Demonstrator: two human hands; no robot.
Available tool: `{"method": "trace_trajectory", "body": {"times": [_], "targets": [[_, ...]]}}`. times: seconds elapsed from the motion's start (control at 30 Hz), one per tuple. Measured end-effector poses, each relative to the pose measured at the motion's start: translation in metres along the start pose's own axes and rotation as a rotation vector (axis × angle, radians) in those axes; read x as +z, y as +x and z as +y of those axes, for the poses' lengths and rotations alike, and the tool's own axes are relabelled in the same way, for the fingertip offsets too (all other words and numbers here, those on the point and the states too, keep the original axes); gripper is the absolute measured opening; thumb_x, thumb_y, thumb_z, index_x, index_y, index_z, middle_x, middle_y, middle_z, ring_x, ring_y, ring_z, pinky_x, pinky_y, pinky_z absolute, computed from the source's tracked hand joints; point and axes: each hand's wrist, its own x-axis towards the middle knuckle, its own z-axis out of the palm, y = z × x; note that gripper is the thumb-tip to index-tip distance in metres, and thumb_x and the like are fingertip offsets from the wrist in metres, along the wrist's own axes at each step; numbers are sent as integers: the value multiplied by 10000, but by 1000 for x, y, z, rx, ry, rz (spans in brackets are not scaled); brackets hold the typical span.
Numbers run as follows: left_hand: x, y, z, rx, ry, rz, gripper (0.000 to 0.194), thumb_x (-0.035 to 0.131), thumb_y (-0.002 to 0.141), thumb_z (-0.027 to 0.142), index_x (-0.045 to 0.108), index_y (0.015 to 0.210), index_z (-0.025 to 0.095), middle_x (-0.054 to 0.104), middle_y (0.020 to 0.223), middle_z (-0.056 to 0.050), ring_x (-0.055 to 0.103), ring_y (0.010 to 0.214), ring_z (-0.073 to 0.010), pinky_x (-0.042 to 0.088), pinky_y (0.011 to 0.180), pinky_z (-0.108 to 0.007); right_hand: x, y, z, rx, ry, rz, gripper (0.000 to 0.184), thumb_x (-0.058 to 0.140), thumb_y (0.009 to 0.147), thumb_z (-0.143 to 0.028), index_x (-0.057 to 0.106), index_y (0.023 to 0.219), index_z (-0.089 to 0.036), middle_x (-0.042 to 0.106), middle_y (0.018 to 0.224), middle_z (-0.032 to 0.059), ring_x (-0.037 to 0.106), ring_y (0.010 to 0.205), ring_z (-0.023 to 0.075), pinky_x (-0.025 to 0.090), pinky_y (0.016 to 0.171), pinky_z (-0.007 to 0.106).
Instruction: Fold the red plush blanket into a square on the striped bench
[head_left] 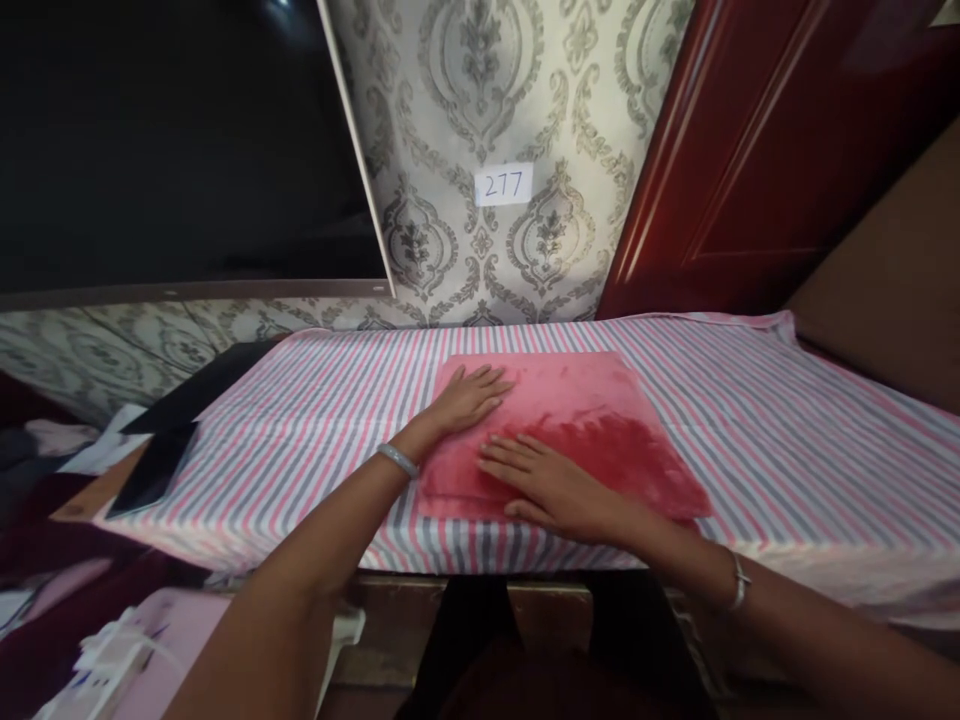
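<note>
A plush cloth (570, 385) in pink and deeper red lies flat, apparently folded, on a striped sheet (750, 430). Its nap is lighter at the back and darker toward the front right. My left hand (469, 398) rests on the cloth's left part, palm down with fingers spread. Farther front, my right hand (551, 485) lies flat across the middle of the same cloth, fingers pointing left. Neither hand grips anything. Each wrist wears a silver-coloured bangle.
The sheet covers a table against a patterned wall (480, 90). A large dark screen (180, 140) hangs at the left, and a dark red wooden door (750, 130) stands at the right. A black tablet-like slab (154, 470) lies on the left edge. A white power strip (105, 665) is at the lower left.
</note>
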Motion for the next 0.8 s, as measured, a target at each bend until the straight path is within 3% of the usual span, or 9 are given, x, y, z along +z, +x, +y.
{"method": "trace_trajectory", "body": {"times": [0.13,0.3,0.43,0.6,0.8], "targets": [[-16,-10,-24,-121,-19,-1,498,276,1043,441,390,1525,381,316,1647,2,183,1551,-254,133,1227,-607,-4,49,8,-10,-22,20,537,445,1041,-418,437,1532,-201,395,1587,111,321,1488,233,234,1239,462],[4,-20,-47,-127,-48,-39,527,301,1039,462,396,1533,304,277,1660,-28,178,1551,-245,218,1237,-523,16,84,11,-29,-59,-29,595,467,1033,-478,389,1555,-203,291,1636,110,234,1521,250,192,1246,481],[27,-24,-50,-46,-48,88,538,248,1051,421,416,1530,243,286,1656,-36,166,1553,-204,177,1271,-439,32,72,6,-71,-85,-74,633,432,1038,-528,309,1589,-240,227,1658,79,122,1545,249,115,1259,501],[32,-27,-51,-35,-49,118,529,253,1051,409,416,1529,252,289,1655,-23,167,1553,-208,194,1272,-450,39,57,-2,-117,-73,-83,674,395,1044,-548,206,1613,-239,194,1668,61,63,1551,238,91,1262,509],[34,-25,-56,-27,-27,112,567,219,1052,440,411,1532,207,272,1659,-76,166,1553,-221,174,1269,-447,42,37,-27,-171,-13,-120,631,492,1022,-504,318,1584,-276,175,1676,27,43,1552,233,75,1267,484]]}}
